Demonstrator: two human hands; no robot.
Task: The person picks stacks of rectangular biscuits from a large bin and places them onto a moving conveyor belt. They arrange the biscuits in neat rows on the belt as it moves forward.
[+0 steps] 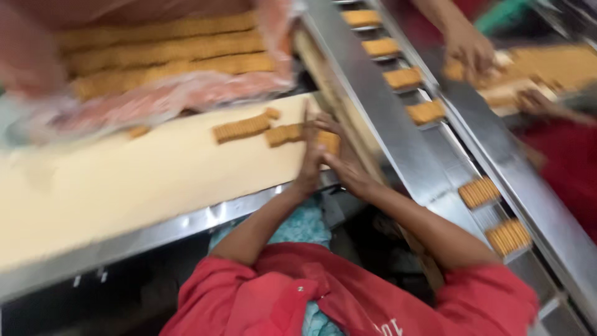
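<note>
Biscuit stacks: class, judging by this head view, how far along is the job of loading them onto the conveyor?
Done: several stacks already sit in the conveyor slots. In hand: the left hand and right hand press a stack together at the table edge. Left: two loose rows on the table and the full tray.

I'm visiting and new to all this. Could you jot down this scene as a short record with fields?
Left hand: pressed against a short stack of biscuits
Right hand: closing on the same stack from the other side
Table: cream top, two more loose stacks
Bag: plastic, full of biscuit rows
Conveyor: metal, carrying spaced stacks
Co-worker's hand: at biscuits across the conveyor
</note>
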